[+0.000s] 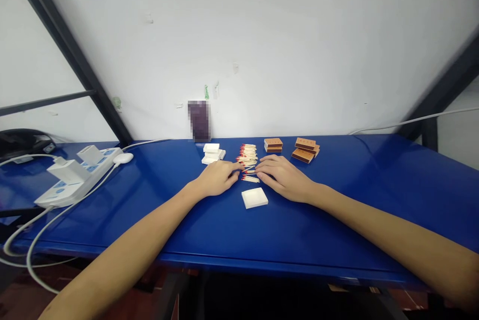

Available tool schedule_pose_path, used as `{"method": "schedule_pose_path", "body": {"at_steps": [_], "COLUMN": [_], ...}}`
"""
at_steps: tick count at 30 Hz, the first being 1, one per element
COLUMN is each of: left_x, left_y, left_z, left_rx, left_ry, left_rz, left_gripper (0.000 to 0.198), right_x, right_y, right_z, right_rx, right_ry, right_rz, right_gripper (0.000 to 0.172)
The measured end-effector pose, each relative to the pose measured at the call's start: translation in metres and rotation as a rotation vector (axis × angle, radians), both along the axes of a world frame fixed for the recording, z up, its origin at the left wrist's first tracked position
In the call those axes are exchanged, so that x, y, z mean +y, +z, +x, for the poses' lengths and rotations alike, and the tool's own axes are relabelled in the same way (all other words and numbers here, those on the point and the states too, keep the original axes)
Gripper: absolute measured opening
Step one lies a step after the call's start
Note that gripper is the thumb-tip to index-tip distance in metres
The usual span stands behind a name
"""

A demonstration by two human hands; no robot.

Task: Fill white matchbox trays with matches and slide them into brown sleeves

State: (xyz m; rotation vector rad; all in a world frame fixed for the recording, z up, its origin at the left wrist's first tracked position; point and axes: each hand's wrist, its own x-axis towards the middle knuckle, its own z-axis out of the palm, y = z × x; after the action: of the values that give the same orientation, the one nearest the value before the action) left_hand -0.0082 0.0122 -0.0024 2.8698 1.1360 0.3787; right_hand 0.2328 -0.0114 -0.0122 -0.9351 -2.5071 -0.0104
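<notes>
1. First, nearest us, a white tray [254, 198] lies on the blue bench [337, 220], between our wrists.
2. Our left hand [217, 178] rests palm down, fingertips curled onto loose matchsticks [250, 177]; we cannot tell whether it grips one.
3. Our right hand [284, 179] lies flat, fingers straight, touching the same matchsticks, holding nothing.
4. Beyond them sit the matchstick pile [248, 154], stacked white trays [212, 153] and brown sleeves [305, 149].

Bare tabletop [355, 195] lies open to the right and along the near edge. Matches [248, 154], white trays [212, 153] and brown boxes [306, 150] crowd the back by the wall [284, 36]; a power strip [75, 175] and cables [52, 218] block the left.
</notes>
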Motion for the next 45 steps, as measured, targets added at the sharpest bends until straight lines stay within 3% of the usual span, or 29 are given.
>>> {"method": "schedule_pose_path", "body": {"at_steps": [14, 22, 32, 45], "left_x": [0.001, -0.007, -0.01, -0.015], "left_y": [-0.001, 0.006, 0.003, 0.004], "left_z": [-0.001, 0.005, 0.013, 0.012], "left_rx": [-0.014, -0.083, -0.153, -0.173], "left_ry": [-0.036, 0.047, -0.012, -0.047], "left_rz": [-0.014, -0.088, -0.081, -0.137], "left_gripper": [0.034, 0.047, 0.027, 0.026], "right_x": [-0.001, 0.001, 0.001, 0.0], "right_y": [-0.002, -0.007, -0.005, -0.007], "right_z": [0.0, 0.001, 0.0, -0.001], "right_rx": [-0.005, 0.025, 0.009, 0.057], "right_ry": [0.069, 0.02, 0.044, 0.059], "right_rz": [0.001, 0.007, -0.017, -0.024], "right_gripper": [0.037, 0.034, 0.026, 0.022]}}
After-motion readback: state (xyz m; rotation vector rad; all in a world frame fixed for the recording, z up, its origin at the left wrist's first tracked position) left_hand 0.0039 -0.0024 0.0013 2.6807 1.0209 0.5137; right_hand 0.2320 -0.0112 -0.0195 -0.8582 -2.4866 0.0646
